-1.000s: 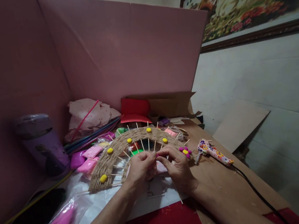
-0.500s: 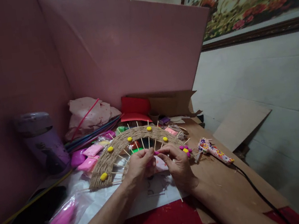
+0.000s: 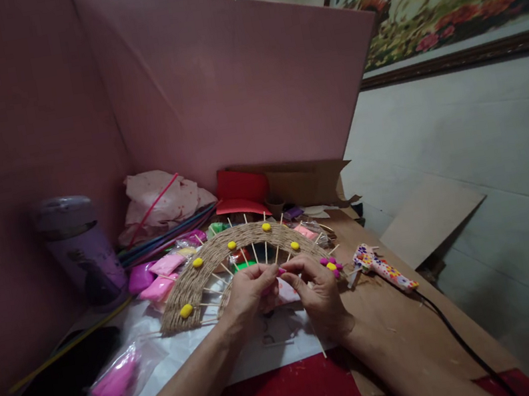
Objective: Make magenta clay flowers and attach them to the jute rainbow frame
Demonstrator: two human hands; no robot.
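My left hand (image 3: 254, 289) and my right hand (image 3: 316, 287) meet at the middle, fingertips pinched on a small piece of magenta clay (image 3: 281, 271). Most of the piece is hidden by the fingers. Behind them lies a woven twine arch (image 3: 213, 255) with thin wooden sticks poking out of both its edges. Several yellow clay discs (image 3: 232, 245) sit along the arch. At its right end, beside my right hand, one yellow centre is ringed with magenta petals as a clay flower (image 3: 331, 267).
A patterned glue gun (image 3: 382, 266) with a black cord lies on cardboard (image 3: 399, 337) at right. Bagged pink clay (image 3: 117, 383) rests front left, with more clay packets (image 3: 160, 287) behind. A purple tumbler (image 3: 84, 255) stands at far left. Pink panels (image 3: 224, 76) close off the back.
The whole view has shifted slightly, so everything appears a little further right. Both hands keep their pinch on the magenta clay, with only slight finger movement.
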